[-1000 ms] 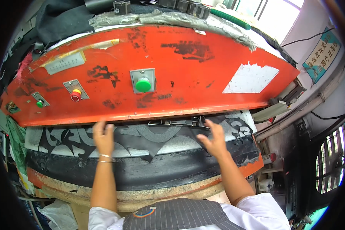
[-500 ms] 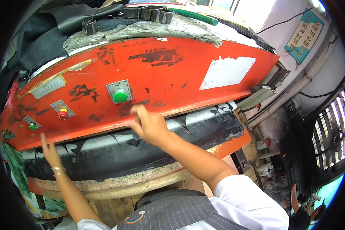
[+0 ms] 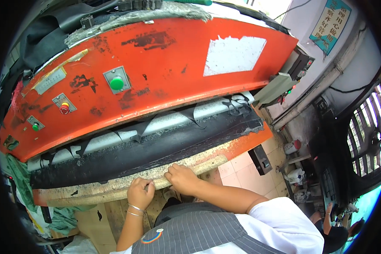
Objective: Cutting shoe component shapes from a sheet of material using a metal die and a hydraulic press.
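My left hand is closed into a loose fist against the worn front rim of the press bed. To its right, my right hand lies with curled fingers over the same rim. Whatever either hand may hold is hidden. Just beyond them, a long sheet of black leather-like material covers the bed. Behind that sheet runs a pale strip crossed by thin black scraps. The red-orange machine body rises over the far side of the bed.
The machine front carries a large green button, a red stop button and a small green one. Green cloth hangs at the left. A black foot-switch-like box is at the right. Another person is at far lower right.
Both hands have come back from near the machine body to the bed's front rim and closed. My left hand has moved right, toward the right hand. The view has shifted too.
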Demonstrator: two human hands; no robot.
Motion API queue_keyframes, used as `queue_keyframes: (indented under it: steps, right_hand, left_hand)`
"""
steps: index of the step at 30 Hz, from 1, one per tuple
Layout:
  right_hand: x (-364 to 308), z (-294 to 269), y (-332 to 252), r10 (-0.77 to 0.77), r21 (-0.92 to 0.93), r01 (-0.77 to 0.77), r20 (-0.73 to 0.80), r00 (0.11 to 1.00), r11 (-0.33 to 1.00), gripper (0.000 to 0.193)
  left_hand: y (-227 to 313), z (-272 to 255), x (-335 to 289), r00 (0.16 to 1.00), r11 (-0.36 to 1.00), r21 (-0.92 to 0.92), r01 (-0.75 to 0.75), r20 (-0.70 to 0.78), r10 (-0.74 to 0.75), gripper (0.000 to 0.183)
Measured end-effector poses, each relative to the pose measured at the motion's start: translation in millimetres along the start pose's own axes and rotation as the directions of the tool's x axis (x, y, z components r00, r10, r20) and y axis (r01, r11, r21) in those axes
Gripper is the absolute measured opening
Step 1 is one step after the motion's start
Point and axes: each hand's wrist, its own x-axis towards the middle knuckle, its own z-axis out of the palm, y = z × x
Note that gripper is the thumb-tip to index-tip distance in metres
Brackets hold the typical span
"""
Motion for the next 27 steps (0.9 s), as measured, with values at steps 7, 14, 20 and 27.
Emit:
queue_keyframes:
  steps: [7, 14, 20, 27]
  right_hand:
    - [-20, 14, 6, -0.028, 0.096, 0.019, 0.089, 0.996, 0.995, 0.036]
    - [24, -37, 70, 0.18, 0.03, -0.178, -0.123, 0.976, 0.984, 0.064]
    - [66, -52, 135, 0.463, -0.151, -0.47, -0.08, 0.883, 0.87, 0.097]
    - [67, -49, 151, 0.361, 0.053, -0.358, -0.19, 0.913, 0.932, 0.081]
  left_hand:
    - [-2, 15, -18, 1.0, 1.0, 0.0, 0.022, 0.019, -0.022, 0.011]
    - [7, 7, -64, 0.984, 0.997, -0.038, 0.071, 0.167, -0.063, 0.017]
    - [18, 20, -96, 0.961, 0.99, 0.002, 0.141, 0.24, -0.137, 0.015]
    - [36, 12, -86, 0.944, 0.977, 0.089, 0.193, 0.253, -0.21, 0.014]
